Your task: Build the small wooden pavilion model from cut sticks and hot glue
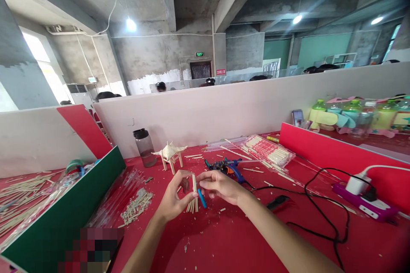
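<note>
Pale wooden sticks (194, 183), short and held upright, are pinched between the thumb and fingers of my left hand (174, 198). Close on the other side, my right hand (221, 185) has its thumb and fingertips pressed together; what they grip is too small to make out. Just under those fingertips is a slim blue tool (202, 198), and I cannot tell whether it is held or lies on the table. More short sticks (192, 205) show below my left thumb. Beyond the hands stands a small pavilion model (171, 152) built of sticks, with a peaked roof on legs.
A blue glue gun (235, 171) lies behind my right hand, its black cable (315, 194) looping to a purple power strip (367, 204). Bagged sticks (269, 150), a water bottle (144, 148), a heap of cut pieces (138, 207) and a green divider (64, 209) surround the red table (224, 243).
</note>
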{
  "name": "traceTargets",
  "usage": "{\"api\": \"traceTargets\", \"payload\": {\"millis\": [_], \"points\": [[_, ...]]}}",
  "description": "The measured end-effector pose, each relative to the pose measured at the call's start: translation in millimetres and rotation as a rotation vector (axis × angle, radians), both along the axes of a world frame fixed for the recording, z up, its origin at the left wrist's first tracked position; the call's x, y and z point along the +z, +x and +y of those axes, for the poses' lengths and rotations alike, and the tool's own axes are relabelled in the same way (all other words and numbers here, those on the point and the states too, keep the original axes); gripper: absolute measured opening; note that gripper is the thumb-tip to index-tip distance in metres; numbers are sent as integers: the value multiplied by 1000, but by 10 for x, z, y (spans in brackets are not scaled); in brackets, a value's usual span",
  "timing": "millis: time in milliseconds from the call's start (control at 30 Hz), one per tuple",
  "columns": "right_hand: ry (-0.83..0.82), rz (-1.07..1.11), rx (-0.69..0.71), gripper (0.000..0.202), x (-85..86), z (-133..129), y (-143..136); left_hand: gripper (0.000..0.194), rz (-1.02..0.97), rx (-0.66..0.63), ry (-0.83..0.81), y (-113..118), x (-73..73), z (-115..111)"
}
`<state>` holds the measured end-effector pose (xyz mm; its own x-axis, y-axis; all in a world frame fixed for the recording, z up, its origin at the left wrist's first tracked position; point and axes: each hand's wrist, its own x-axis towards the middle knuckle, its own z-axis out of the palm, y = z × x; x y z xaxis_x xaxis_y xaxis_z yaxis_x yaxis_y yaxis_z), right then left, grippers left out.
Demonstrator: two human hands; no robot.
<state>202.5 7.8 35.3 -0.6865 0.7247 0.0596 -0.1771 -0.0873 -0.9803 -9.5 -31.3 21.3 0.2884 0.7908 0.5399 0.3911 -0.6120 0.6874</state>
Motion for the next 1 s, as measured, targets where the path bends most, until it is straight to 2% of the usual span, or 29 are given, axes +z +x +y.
{"api": "traceTargets", "payload": {"millis": [100, 300, 600, 1000], "points": [[-70, 62, 23, 38, -23, -23, -43, 44, -20, -29, -10, 23, -8, -8], [-110, 87, 41, 35, -9, -27, -52, 44, -48, -56, -26, 54, -14, -14], [-110, 93, 73, 33, -5, -42, -63, 47, -56, -44, -55, 71, -31, -15], [-110, 77, -3, 36, -9, -44, -90, 47, -19, -34, -62, 61, -41, -19]]}}
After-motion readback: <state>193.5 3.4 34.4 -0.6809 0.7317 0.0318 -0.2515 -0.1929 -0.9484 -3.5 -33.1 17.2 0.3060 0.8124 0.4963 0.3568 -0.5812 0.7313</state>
